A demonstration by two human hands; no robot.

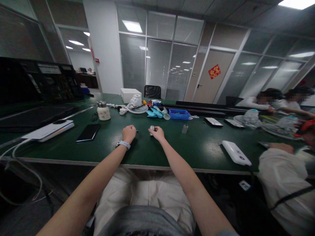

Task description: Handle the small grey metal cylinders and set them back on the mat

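Observation:
My right hand [158, 133] pinches a small whitish, silvery part [151, 127] just above the green tabletop, its fingers covering much of it. To its left, my left hand [129, 133] is curled into a fist at the table surface, a wristwatch [123, 144] on its wrist. Whatever the fist may hold is hidden. A tiny dark bit [137, 131] lies beside the left fist, too small to name. Right of my right hand a small grey cylinder with a metal top [185, 128] stands upright on the table.
Farther back are a white fan part [136, 102], light-blue fan blades [156, 112], a blue tray [179, 114] and a patterned jar [103, 111]. A phone [88, 132] lies left, a white handheld device [236, 152] right. A co-worker's sleeve [280, 167] reaches in at right.

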